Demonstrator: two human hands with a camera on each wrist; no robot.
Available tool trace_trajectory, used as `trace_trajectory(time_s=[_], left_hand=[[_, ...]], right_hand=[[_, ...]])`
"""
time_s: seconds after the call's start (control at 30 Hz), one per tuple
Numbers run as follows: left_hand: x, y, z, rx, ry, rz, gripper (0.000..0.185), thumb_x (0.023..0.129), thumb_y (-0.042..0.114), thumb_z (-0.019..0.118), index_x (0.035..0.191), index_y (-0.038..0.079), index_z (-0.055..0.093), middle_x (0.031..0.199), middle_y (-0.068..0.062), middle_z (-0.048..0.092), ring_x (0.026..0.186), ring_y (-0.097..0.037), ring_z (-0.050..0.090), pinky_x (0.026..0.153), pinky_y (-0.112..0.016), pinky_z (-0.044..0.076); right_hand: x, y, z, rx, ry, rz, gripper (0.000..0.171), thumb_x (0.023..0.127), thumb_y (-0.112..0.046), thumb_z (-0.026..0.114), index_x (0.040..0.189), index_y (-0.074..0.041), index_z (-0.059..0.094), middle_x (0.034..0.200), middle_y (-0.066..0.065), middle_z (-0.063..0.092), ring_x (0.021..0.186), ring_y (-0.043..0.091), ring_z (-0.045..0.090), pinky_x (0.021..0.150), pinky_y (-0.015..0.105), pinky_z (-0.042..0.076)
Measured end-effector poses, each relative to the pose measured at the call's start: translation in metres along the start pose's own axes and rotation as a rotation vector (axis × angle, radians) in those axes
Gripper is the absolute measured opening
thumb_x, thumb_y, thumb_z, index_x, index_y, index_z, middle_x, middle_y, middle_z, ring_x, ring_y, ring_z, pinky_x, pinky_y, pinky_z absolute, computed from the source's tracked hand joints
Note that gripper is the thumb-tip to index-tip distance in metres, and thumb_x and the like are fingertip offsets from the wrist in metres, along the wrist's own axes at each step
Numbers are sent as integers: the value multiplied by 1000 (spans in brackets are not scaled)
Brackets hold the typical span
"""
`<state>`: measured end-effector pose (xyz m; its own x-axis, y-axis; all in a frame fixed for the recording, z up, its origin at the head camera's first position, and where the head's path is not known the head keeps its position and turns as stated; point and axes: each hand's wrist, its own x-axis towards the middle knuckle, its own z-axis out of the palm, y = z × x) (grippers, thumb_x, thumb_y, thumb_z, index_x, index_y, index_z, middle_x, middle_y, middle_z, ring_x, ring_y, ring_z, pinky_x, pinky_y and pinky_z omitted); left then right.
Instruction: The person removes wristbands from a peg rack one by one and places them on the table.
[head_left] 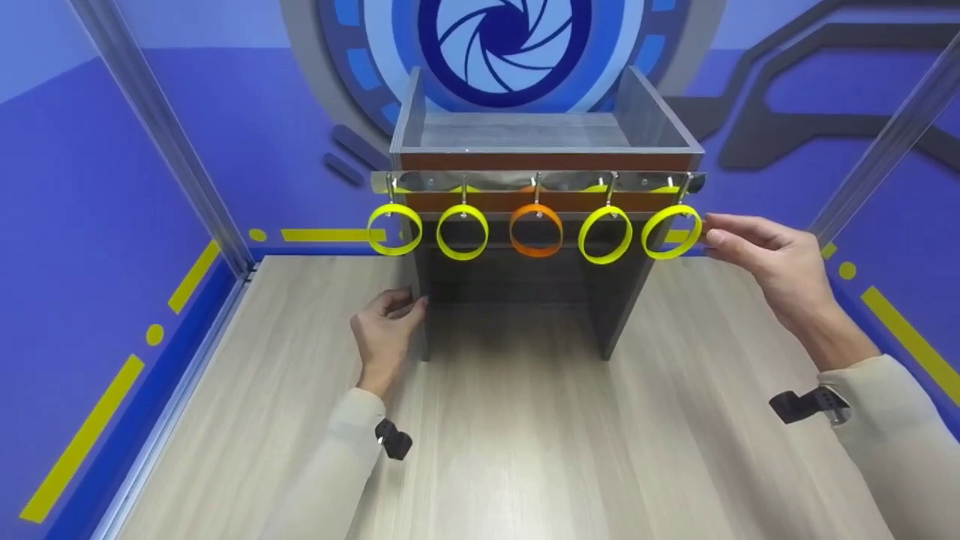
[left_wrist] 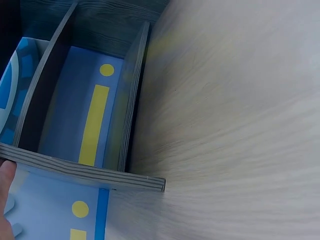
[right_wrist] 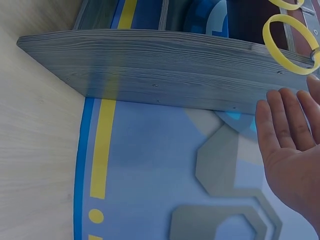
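Five small rings hang in a row from hooks on a metal rail (head_left: pixel 480 181) across the front of a grey wooden shelf unit (head_left: pixel 517 262). One is an orange ring (head_left: pixel 535 255); the others are yellow, among them the rightmost ring (head_left: pixel 673 256). My right hand (head_left: pixel 784 259) is beside that rightmost ring, thumb and fingertips close to its right edge. From the right wrist, the fingers (right_wrist: pixel 282 117) look fairly straight, just below a yellow ring (right_wrist: pixel 274 47). Fingertips of my left hand (head_left: pixel 384 334) touch the outside of the left side panel (left_wrist: pixel 85 167) near its front edge.
The unit stands on a light wood tabletop (head_left: pixel 510 450). Behind it is a blue printed wall (head_left: pixel 225 150) with yellow markings. Metal posts, including a left post (head_left: pixel 161 127), frame the space. An open-topped tray section (head_left: pixel 517 131) forms the unit's top.
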<state>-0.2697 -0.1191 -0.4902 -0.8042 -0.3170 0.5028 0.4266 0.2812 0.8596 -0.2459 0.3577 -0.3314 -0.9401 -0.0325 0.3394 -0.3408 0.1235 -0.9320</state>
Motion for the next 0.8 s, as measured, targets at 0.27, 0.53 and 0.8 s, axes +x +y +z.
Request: trace_trajectory(time_s=[0.27,0.53,0.8], left_hand=[[-1,1,0,29,23,12,16,82,0,87,95,-3,78,93,-14,79,83,-28,80,70,-20,62],[2,0,5,0,30,31,16,81,0,88,94,-2,78,92,-14,79,84,-33,79,71,-20,62],[-2,0,5,-3,49,12,15,81,-2,87,93,-3,78,91,-15,79,82,-34,79,70,-19,62]], right_hand=[[2,1,6,-27,-42,16,40,97,-4,78,135,4,68,122,8,77,105,19,76,94,24,59],[2,-4,12,-26,-36,25,38,97,-7,79,132,4,70,118,11,78,102,23,77,93,23,59],[1,-3,16,31,-52,32,33,97,-6,78,127,6,72,116,12,78,101,24,77,92,27,60]])
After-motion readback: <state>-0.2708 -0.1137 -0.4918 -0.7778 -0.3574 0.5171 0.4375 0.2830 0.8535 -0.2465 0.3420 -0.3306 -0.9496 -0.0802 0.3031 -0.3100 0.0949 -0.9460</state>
